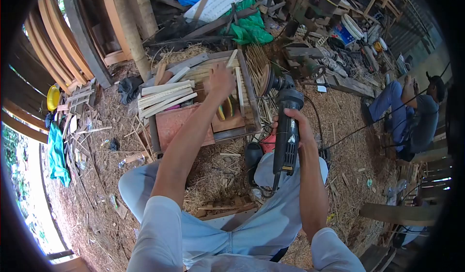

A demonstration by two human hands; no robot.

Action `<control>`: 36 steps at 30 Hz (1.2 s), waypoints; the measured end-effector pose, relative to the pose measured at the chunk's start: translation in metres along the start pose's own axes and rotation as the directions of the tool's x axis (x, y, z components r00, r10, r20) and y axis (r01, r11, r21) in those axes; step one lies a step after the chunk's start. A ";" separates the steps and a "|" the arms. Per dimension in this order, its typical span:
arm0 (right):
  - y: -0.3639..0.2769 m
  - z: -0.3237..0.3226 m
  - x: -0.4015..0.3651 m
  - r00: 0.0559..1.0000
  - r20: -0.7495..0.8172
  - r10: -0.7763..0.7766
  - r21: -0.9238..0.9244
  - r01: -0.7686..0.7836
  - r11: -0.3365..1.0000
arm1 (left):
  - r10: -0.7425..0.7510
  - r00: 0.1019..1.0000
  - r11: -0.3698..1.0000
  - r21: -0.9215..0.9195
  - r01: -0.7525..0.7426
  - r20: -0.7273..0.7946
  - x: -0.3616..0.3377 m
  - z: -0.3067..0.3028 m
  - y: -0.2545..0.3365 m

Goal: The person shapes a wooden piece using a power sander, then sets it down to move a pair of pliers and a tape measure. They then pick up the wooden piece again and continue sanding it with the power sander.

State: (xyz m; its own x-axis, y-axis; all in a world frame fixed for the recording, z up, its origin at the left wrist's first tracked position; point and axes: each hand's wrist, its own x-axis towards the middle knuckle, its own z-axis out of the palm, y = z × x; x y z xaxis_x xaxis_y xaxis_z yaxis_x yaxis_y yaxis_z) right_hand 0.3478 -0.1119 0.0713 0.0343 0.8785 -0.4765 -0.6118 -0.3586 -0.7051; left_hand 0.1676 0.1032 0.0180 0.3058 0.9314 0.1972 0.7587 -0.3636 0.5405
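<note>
My right hand is wrapped round the black body of an angle grinder, held upright over my right knee. Its round disc is at the upper end, facing left. My left hand is stretched over a wooden tray, close to a thin wooden strip. Motion smears its fingers, so whether it grips anything does not show. Several pale wooden strips lie in a stack at the tray's left side. Beside my left forearm are a reddish board and a yellow-and-black handled tool.
Wood shavings cover the ground. A person sits at the right, with a dark cable running past. Scrap wood and a green sheet lie at the back. Curved wooden pieces lean at the left.
</note>
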 end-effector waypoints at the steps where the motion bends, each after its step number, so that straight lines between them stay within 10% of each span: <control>1: -0.001 0.000 -0.001 1.000 -0.007 -0.001 0.007 0.001 1.000 | 0.097 0.995 0.966 0.239 -0.097 0.011 -0.003 0.009 0.004; 6: -0.004 0.000 -0.005 0.993 -0.055 -0.109 0.007 0.109 0.994 | 0.147 0.987 0.808 0.569 -0.154 0.059 -0.013 0.035 0.019; 15: -0.004 0.002 -0.006 0.998 -0.016 -0.067 0.020 0.068 0.997 | -0.325 0.937 0.940 -0.065 0.335 0.130 -0.002 -0.004 0.023; 17: -0.004 0.001 -0.005 0.999 0.007 -0.048 0.026 0.048 0.999 | -0.280 0.868 0.953 0.008 0.303 0.411 -0.006 -0.039 0.022; 20: -0.003 0.005 -0.006 0.999 0.021 -0.036 0.000 0.036 0.999 | -0.193 0.880 0.976 -0.004 0.216 0.434 -0.021 -0.057 -0.005; 36: 0.042 0.041 0.009 0.948 0.180 0.263 -0.145 -0.239 0.960 | 0.270 0.962 0.960 0.062 -0.272 0.034 -0.144 -0.118 -0.102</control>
State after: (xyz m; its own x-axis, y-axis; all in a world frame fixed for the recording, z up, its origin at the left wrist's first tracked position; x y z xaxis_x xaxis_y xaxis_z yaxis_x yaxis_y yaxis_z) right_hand 0.2897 -0.1058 0.0589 -0.2710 0.7952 -0.5425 -0.4811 -0.6000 -0.6392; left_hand -0.0215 0.0083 0.0312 0.5186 0.7975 0.3083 0.6809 -0.6033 0.4152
